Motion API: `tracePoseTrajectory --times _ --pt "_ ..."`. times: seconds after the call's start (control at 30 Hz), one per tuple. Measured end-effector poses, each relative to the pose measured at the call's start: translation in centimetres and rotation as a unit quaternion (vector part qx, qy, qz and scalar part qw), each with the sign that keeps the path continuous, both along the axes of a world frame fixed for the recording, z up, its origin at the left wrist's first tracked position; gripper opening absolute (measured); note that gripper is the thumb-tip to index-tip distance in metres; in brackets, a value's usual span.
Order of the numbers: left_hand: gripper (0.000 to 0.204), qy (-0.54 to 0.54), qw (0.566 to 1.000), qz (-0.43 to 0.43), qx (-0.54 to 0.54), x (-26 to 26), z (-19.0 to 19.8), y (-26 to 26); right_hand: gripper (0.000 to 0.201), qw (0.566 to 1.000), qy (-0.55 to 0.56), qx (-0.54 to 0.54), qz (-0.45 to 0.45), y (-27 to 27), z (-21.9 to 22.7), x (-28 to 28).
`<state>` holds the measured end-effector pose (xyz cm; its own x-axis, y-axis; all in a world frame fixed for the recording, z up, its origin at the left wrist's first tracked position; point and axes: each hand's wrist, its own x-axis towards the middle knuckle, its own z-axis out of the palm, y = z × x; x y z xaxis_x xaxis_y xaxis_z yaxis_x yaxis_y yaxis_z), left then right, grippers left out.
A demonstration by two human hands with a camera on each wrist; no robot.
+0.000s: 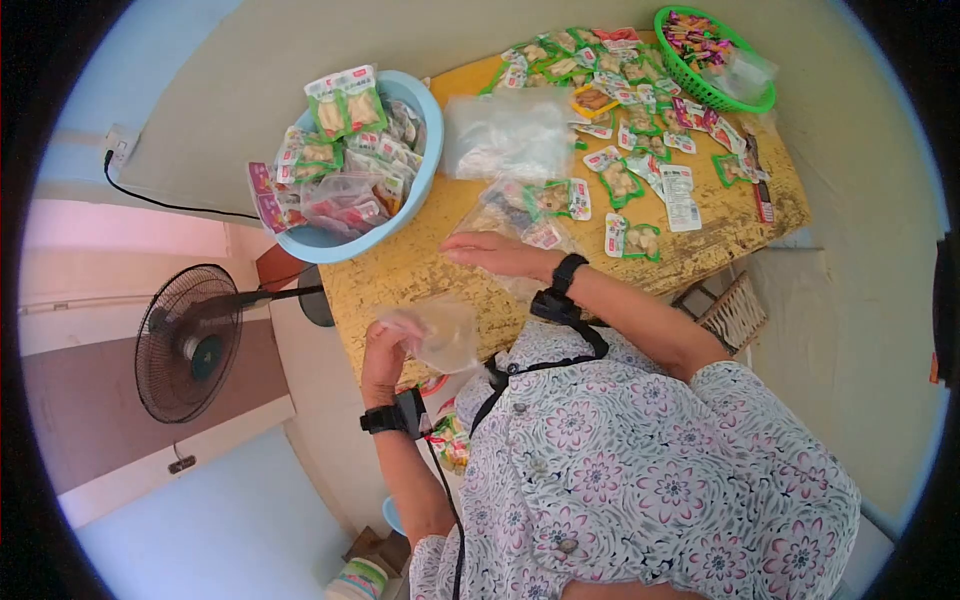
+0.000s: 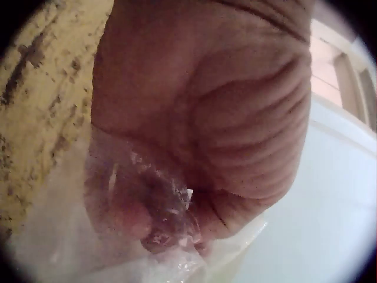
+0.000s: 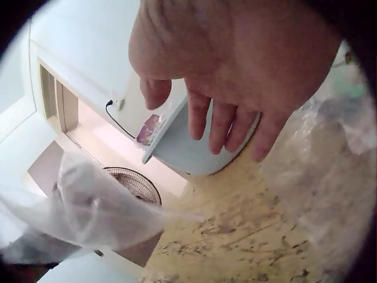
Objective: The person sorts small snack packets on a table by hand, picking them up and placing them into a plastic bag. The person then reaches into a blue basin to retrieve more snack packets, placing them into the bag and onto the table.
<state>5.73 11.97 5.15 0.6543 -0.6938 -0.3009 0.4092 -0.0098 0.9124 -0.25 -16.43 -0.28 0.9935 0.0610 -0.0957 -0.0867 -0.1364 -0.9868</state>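
My left hand [image 1: 383,358] pinches a clear plastic bag [image 1: 447,337] at the table's near edge; in the left wrist view its fingers curl into the thin film [image 2: 56,230]. My right hand [image 1: 503,254] hangs over the yellow table [image 1: 400,282] with fingers straight and nothing in its grasp, as the right wrist view of the palm [image 3: 235,65] confirms. Just beyond it lies another clear bag [image 1: 487,212], with small snack packets [image 1: 553,198] on or in it. A stack of flat clear bags [image 1: 508,135] sits farther back.
A blue basin [image 1: 432,150] heaped with snack packets [image 1: 345,100] stands at the table's left. Many green-edged packets [image 1: 622,182] spread across the right half. At the back right is a green basket [image 1: 690,82] of small wrapped pieces. A fan [image 1: 190,343] stands left of the table.
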Motion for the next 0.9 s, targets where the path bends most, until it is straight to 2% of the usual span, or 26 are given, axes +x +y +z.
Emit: tracePoseTrajectory --times 0.03,0.1,0.17,0.23,0.33,0.43,0.53,0.57,0.6,0.67,0.77,0.83,0.87,0.9 --pt "0.016 -0.007 1.0 -0.013 -0.007 0.4 0.9 -0.7 0.043 1.0 0.02 0.012 0.003 0.7 0.0 0.3" --pt "0.016 -0.02 0.998 -0.059 -0.012 0.9 2.5 -2.3 0.051 0.986 0.044 0.158 0.034 1.7 0.2 1.1" --pt "0.016 -0.039 0.994 -0.104 0.01 1.1 3.6 -3.4 0.051 0.963 0.099 0.239 0.072 2.1 0.4 1.1" --pt "0.015 -0.065 0.984 -0.152 0.06 1.2 4.4 -4.3 0.039 0.943 0.182 0.254 0.115 1.2 1.3 0.2" --pt "0.018 -0.123 0.964 -0.195 0.13 2.1 4.8 -4.1 0.03 0.962 0.118 0.226 0.1 -0.6 2.4 -1.4" --pt "0.018 -0.131 0.943 -0.208 0.224 3.3 5.2 -2.7 0.019 0.942 0.083 0.31 0.101 -2.1 1.6 -2.1" --pt "0.02 -0.18 0.919 -0.223 0.273 5.5 4.1 -1.1 0.015 0.956 0.142 0.233 0.104 -2.0 0.9 -2.5" --pt "0.023 -0.201 0.911 -0.2 0.299 6.5 2.6 -0.4 0.014 0.959 0.161 0.215 0.094 -1.6 0.7 -2.6" --pt "0.023 -0.305 0.871 -0.176 0.341 6.7 1.5 0.1 0.013 0.96 0.18 0.197 0.084 -0.9 0.1 -2.7" --pt "0.025 -0.499 0.753 -0.123 0.411 7.0 0.3 0.8 0.012 0.972 0.174 0.15 0.057 0.7 -2.0 -2.7" --pt "0.03 -0.699 0.615 0.038 0.362 3.7 3.2 -2.1 0.014 0.991 0.113 0.065 0.007 1.6 -4.6 -2.5" --pt "0.031 -0.522 0.792 0.064 0.311 1.1 2.3 -3.0 0.015 0.995 0.095 0.011 -0.015 1.9 -4.7 -2.5" --pt "0.032 -0.421 0.86 0.078 0.279 -0.1 1.8 -3.3 0.016 0.993 0.104 0.042 -0.027 2.1 -4.6 -2.4" --pt "0.031 -0.359 0.894 0.068 0.26 -1.2 0.8 -3.7 0.017 0.99 0.112 0.072 -0.04 2.2 -4.1 -2.3"
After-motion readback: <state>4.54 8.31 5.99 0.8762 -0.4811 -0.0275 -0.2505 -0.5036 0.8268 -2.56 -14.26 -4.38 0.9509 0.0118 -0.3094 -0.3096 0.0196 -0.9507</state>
